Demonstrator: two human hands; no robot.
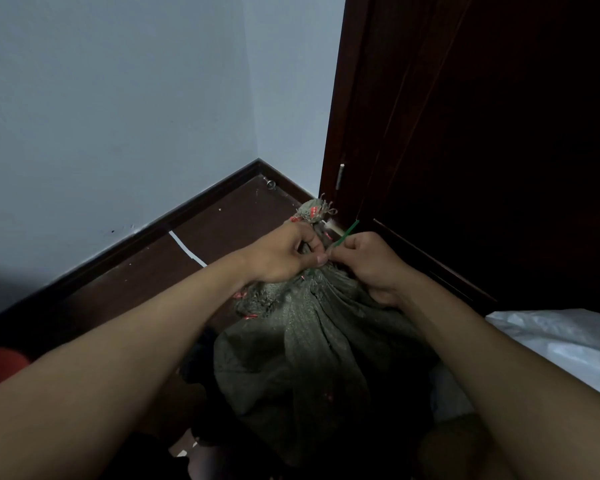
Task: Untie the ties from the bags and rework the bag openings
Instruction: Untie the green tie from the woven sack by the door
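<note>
Green woven bag (312, 348) on dark floor (194, 251) beside a dark door (465, 150), neck gripped by left hand (284, 254), green tie (344, 233) apparently pinched by right hand (368, 265), white plastic sheet (568, 337) close right.

We see a pale wall (118, 116) meeting a dark baseboard (174, 216) that runs along a dark brown floor (222, 230). A white strip (187, 249) lies on the floor near the baseboard, and a small metal doorstop (271, 183) sits in the corner. A dark wooden door (482, 150) stands at right, with white plastic sheeting (561, 337) below it.
</note>
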